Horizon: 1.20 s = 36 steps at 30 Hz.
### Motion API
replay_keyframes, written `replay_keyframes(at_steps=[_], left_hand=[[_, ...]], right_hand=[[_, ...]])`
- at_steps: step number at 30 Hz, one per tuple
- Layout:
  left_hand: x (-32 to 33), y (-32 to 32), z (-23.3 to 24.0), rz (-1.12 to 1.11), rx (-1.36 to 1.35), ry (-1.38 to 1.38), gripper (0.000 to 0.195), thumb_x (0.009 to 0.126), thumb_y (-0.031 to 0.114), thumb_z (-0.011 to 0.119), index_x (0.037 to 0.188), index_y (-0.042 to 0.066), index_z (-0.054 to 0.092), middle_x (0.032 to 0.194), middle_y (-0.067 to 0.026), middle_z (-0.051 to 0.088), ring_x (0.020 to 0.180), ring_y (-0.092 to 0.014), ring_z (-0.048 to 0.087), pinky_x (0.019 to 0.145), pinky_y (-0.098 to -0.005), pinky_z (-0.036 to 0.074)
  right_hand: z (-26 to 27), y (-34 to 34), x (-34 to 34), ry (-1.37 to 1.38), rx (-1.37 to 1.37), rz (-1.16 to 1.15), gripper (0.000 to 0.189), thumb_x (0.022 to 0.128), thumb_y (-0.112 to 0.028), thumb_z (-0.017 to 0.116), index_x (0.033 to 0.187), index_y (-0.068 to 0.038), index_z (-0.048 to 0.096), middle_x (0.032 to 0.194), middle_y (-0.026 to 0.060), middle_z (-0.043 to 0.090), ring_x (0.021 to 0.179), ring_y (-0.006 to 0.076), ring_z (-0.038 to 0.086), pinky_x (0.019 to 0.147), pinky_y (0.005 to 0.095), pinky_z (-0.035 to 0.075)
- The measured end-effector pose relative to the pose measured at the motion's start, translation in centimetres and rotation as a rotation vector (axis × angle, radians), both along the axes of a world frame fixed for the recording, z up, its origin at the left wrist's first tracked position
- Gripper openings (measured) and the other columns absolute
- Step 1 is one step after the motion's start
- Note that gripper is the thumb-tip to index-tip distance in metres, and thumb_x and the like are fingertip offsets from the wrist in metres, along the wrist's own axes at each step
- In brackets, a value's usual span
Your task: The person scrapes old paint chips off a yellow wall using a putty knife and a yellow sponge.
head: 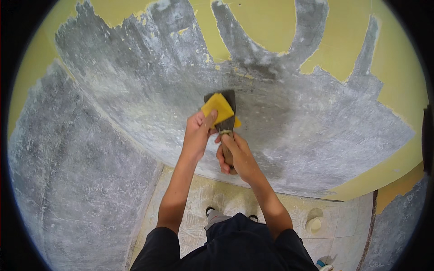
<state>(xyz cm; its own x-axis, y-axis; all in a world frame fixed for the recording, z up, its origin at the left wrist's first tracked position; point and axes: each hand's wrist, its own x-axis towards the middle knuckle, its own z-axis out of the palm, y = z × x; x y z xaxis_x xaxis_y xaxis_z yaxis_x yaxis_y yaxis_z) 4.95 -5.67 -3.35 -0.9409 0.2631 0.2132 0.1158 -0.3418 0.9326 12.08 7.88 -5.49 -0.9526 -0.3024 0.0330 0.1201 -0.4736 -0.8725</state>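
My right hand (235, 154) grips the wooden handle of a putty knife (228, 125), its metal blade pointing up towards the wall. In my left hand (200, 130) is a yellow sheet or pad (218, 107), pinched with the thumb on top and lying against the blade. A yellow corner also shows at the blade's right side. Behind both hands stands the wall (271, 111), grey and scraped over its middle, with yellow paint (268, 23) left in ragged patches above. The material of the yellow piece cannot be told.
A second grey scraped wall (74, 176) meets this one at a corner on the left. Dusty floor tiles (342, 216) lie below, with a pale round container (313, 224) at the right. Part of a teal and white object (323, 266) shows at the bottom edge.
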Motion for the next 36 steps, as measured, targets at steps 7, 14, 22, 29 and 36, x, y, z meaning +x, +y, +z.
replay_keyframes(at_steps=[7,14,22,29,36], left_hand=[[-4.3,1.3,3.4,0.124,0.043,0.168,0.029,0.096,0.025,0.062,0.109,-0.001,0.066,0.092,-0.0032,0.069,0.073,-0.006,0.06,0.059,-0.0205,0.045],[-6.7,1.2,3.6,0.132,0.048,0.172,0.028,0.095,0.023,0.064,0.105,-0.003,0.068,0.086,-0.0026,0.069,0.067,-0.003,0.057,0.057,-0.0182,0.042],[-7.0,1.5,4.3,0.223,0.062,0.284,0.024,0.094,0.016,0.066,0.101,-0.007,0.068,0.084,-0.0054,0.07,0.072,-0.004,0.059,0.063,-0.0205,0.047],[-7.9,1.4,3.3,0.295,0.004,0.26,0.023,0.093,0.014,0.066,0.101,-0.008,0.068,0.086,-0.0076,0.071,0.073,-0.006,0.062,0.064,-0.0211,0.048],[-6.8,1.3,4.1,0.295,0.032,0.223,0.024,0.093,0.016,0.066,0.098,-0.007,0.069,0.083,-0.0063,0.07,0.072,-0.005,0.06,0.062,-0.0203,0.046]], right_hand=[[3.2,-2.0,-4.0,0.043,-0.094,-0.081,0.03,0.103,-0.038,0.044,0.103,-0.008,0.044,0.062,-0.0001,0.039,0.044,0.0077,0.036,0.04,0.0249,0.032],[3.0,-3.4,-5.6,-0.028,-0.187,-0.105,0.028,0.103,-0.036,0.046,0.099,-0.009,0.042,0.061,-0.0006,0.038,0.043,0.0075,0.033,0.039,0.0255,0.031],[3.2,-4.1,-6.3,-0.043,-0.216,-0.131,0.026,0.103,-0.034,0.045,0.097,-0.009,0.043,0.06,-0.001,0.037,0.043,0.007,0.031,0.039,0.025,0.03],[2.2,-3.7,-7.3,-0.031,-0.18,-0.134,0.027,0.103,-0.034,0.045,0.096,-0.009,0.043,0.059,-0.0015,0.036,0.042,0.0064,0.03,0.038,0.0243,0.029],[3.5,-4.2,-6.4,-0.053,-0.252,-0.087,0.028,0.103,-0.036,0.046,0.096,-0.009,0.043,0.059,-0.0016,0.035,0.042,0.0061,0.029,0.038,0.0242,0.027]])
